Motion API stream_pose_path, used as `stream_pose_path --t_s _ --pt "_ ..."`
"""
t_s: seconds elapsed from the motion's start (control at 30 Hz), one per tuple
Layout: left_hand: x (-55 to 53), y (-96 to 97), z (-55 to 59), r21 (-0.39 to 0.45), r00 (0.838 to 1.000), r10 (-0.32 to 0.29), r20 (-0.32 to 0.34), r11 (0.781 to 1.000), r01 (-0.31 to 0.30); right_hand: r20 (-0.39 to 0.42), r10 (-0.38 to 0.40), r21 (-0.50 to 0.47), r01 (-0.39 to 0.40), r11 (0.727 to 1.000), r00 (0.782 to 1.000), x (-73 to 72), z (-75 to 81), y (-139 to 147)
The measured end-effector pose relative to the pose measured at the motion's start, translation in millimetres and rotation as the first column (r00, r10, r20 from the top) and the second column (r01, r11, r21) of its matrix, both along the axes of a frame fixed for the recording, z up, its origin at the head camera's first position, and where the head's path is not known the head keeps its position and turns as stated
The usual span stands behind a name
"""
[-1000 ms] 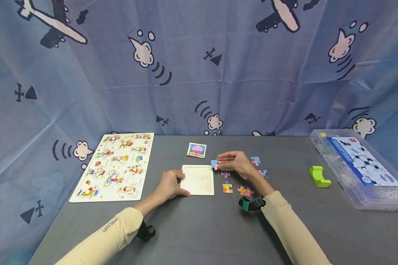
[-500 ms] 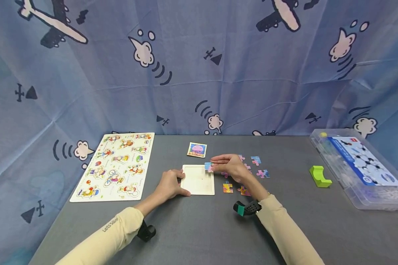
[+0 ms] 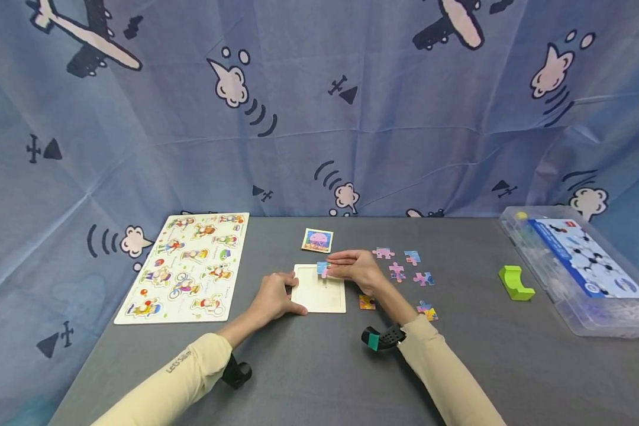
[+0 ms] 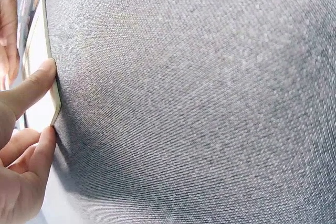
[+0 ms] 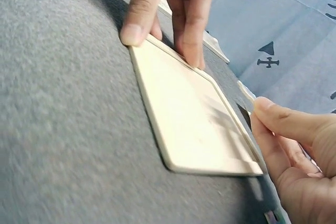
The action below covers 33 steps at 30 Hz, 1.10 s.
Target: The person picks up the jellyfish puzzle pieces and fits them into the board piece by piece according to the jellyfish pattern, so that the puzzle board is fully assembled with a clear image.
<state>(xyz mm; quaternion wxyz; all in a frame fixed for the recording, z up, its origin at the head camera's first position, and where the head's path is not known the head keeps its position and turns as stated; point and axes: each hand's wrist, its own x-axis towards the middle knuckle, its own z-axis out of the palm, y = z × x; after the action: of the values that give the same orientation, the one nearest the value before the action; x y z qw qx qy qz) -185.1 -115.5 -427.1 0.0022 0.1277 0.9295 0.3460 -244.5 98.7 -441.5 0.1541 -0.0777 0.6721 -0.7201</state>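
Observation:
A square pale wooden puzzle tray [image 3: 319, 300] with a raised rim lies on the table, its inside bare. My left hand [image 3: 270, 297] grips its near left corner; in the left wrist view the thumb [image 4: 39, 80] presses the near edge, with the fingers against the left side. Between thumb and fingertips, my right hand [image 3: 358, 272] pinches a blue and pink jigsaw piece [image 3: 322, 268] over the tray's far part. The right wrist view shows that piece [image 5: 245, 92] edge-on, tilted and raised above the rim. Fingers hide part of it.
Several loose jigsaw pieces [image 3: 396, 272] lie right of the tray, some partly behind the right arm. A small picture card [image 3: 317, 240] sits behind it. Left is a large picture board [image 3: 191, 269]; right are a green curved block [image 3: 513, 284] and a clear plastic case [image 3: 580, 272].
My right hand has moved left with the jigsaw piece, from beside the tray's right edge to over its far part. My left hand stays on the tray.

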Motion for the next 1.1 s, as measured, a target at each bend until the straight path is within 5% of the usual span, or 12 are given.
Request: stream_pose_path --t_s 0.63,1.1 --pt "-0.2 -0.7 0.9 -0.007 1.0 -0.009 -0.013 1.0 0.009 -0.158 -0.058 0.165 0.085 0.983 0.986 6.4 -6.2 -29" --pt "-2.8 -1.7 -1.8 -0.002 1.0 -0.01 -0.018 1.0 0.01 -0.385 -0.043 0.385 0.203 0.9 0.922 9.9 -5.4 -45"
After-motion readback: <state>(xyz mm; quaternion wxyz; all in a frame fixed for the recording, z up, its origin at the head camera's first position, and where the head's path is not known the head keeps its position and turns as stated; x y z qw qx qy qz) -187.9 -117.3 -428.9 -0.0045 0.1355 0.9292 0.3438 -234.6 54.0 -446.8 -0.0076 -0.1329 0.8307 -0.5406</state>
